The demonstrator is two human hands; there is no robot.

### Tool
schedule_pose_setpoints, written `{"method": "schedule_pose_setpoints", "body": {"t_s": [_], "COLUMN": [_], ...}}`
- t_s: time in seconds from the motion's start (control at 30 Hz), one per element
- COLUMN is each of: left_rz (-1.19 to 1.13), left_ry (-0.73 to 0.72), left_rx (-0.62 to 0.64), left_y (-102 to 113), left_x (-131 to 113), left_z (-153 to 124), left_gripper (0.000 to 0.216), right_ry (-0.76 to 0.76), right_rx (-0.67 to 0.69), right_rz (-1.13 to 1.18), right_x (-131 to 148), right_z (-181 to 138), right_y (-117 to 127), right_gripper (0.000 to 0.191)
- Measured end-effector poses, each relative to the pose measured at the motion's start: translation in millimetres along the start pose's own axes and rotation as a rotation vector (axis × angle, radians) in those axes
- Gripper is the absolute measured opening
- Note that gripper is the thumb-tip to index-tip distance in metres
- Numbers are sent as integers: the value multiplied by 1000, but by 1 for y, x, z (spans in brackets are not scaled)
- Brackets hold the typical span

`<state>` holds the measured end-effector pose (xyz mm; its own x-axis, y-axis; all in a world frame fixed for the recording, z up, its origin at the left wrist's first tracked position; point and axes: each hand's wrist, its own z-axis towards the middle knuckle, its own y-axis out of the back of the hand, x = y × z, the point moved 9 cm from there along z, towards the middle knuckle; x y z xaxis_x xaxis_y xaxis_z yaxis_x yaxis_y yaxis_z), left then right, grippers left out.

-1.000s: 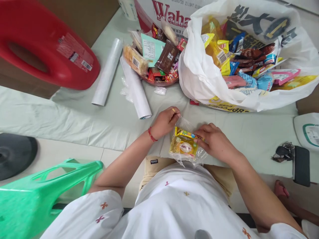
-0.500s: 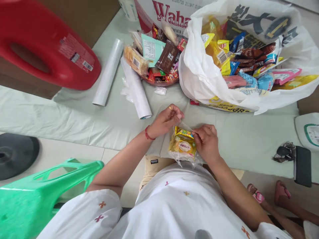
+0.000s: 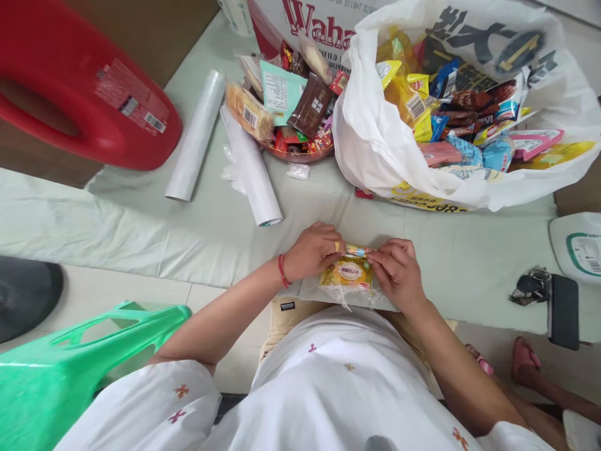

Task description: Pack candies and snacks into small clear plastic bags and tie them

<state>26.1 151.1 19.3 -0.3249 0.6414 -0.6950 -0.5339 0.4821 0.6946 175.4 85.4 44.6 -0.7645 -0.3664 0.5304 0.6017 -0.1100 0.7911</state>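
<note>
A clear plastic bag [image 3: 345, 283] with yellow snack packets inside lies on the pale green cloth just in front of me. My left hand [image 3: 312, 252], with a ring and a red wrist band, is closed on the bag's top left edge. My right hand [image 3: 399, 272] pinches the top right edge. Both hands meet over the bag's mouth, close together.
A big white shopping bag [image 3: 375, 144] full of wrapped snacks sits at the back right, a bowl of snacks [image 3: 295, 119] beside it. Two white rolls [image 3: 253, 169] lie left of the bowl. A red stool [image 3: 84, 106], a green stool [image 3: 70, 369], keys and a phone [image 3: 561, 310] lie around.
My left hand dropped from above the bag down to its top edge. My right hand closed in beside it, and the bag's mouth has been flattened over the packets.
</note>
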Motion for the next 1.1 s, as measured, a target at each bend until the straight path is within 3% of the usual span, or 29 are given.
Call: {"method": "schedule_pose_setpoints", "body": {"t_s": [0.17, 0.3, 0.4, 0.5, 0.6, 0.8, 0.97, 1.1], "left_rz": [10, 95, 199, 164, 0, 36, 77, -148], "left_ry": [-52, 43, 95, 62, -35, -133, -177, -174], "left_rx": [30, 30, -13, -93, -76, 53, 29, -52], "left_y": [5, 9, 8, 8, 2, -12, -17, -4], "left_x": [-9, -13, -17, -22, -26, -29, -32, -28], "left_z": [-6, -10, -11, -10, -7, -5, -5, -11], "left_gripper": [34, 43, 38, 31, 27, 24, 24, 30], "right_ry": [-45, -56, -38, 64, 86, 86, -128, -429], "right_rx": [48, 21, 35, 153, 194, -3, 76, 163], "right_rz": [56, 159, 165, 49, -42, 163, 205, 273], "right_x": [-8, -1, 15, 37, 45, 54, 38, 6], "right_z": [-17, -21, -26, -34, -39, -27, -9, -1], "right_y": [0, 15, 27, 19, 6, 13, -4, -26], "right_gripper": [22, 27, 27, 48, 37, 29, 18, 19]}}
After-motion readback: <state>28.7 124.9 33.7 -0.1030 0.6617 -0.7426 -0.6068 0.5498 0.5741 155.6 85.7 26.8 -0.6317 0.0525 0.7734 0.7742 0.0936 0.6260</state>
